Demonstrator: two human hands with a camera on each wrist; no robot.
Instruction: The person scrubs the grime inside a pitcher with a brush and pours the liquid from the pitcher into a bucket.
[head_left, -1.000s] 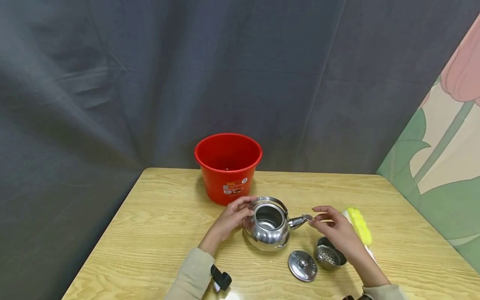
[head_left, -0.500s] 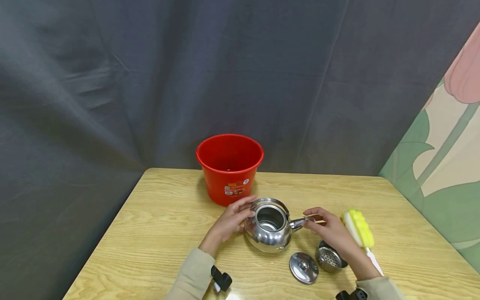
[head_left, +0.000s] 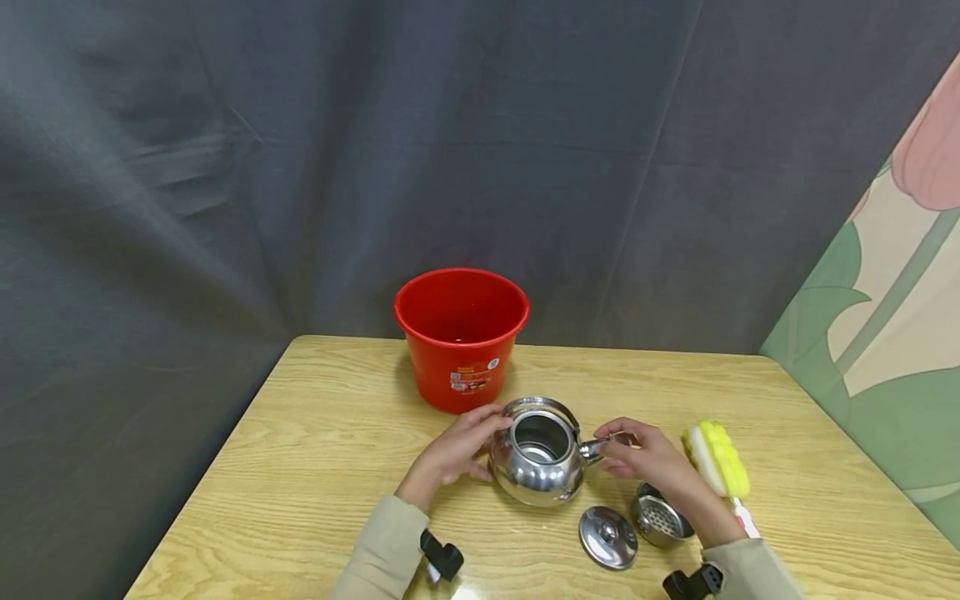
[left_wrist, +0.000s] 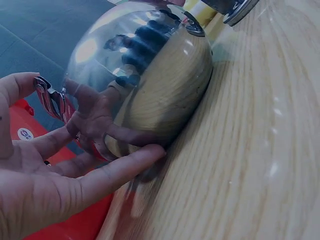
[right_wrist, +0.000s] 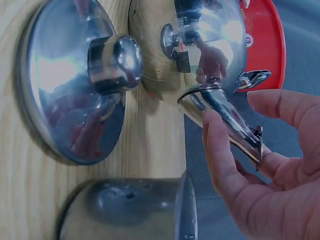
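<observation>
The round silver metal kettle looks light, stiff, slippery, best held by its arched handle; the left hand rests spread against it, the right hand flanks its tapered spout, grip unclear.

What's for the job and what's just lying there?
For the job, it seems:
kettle, left hand at its side, right hand at its spout
lid and strainer cup, perhaps kettle parts

Just lying about, apparently:
yellow-and-white brush
red bucket

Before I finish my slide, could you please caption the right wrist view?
A right hand at the spout of a shiny kettle, lid lying nearby.
</observation>
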